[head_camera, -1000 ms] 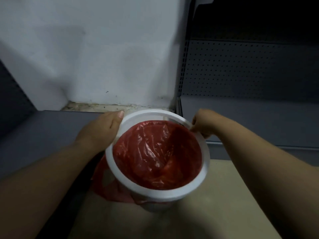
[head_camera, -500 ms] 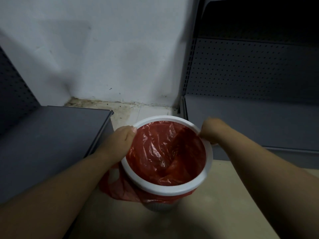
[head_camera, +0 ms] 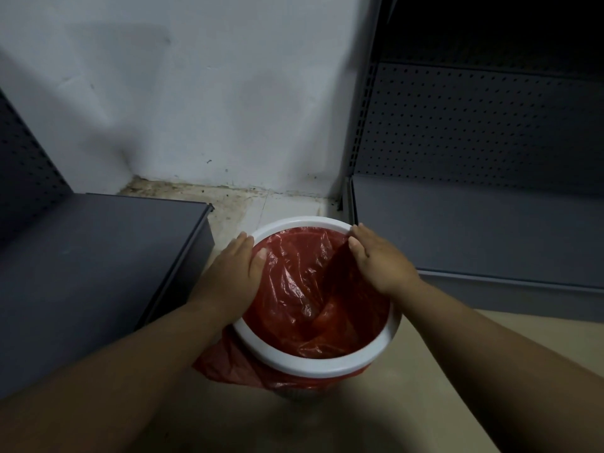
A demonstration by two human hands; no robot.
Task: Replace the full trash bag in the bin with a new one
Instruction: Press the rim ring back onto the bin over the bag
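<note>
A small round bin with a white rim [head_camera: 313, 362] stands on the beige floor in front of me. A red plastic bag [head_camera: 304, 289] lines its inside, and the bag's loose edge hangs out under the rim at the lower left. My left hand [head_camera: 233, 273] grips the rim's left side, thumb inside against the bag, fingers outside. My right hand [head_camera: 379, 259] lies on the rim's far right side, thumb inside against the bag. The bin's lower body is mostly hidden.
A grey shelf base [head_camera: 98, 256] sits close on the left and another grey shelf with a perforated back [head_camera: 474, 223] on the right. A white wall [head_camera: 196, 93] stands behind, with a dirty floor strip [head_camera: 235, 201] at its foot.
The bin has gone lower and farther from me, down onto the floor between the shelves. Both hands stayed on its rim; the right hand now lies flatter over it.
</note>
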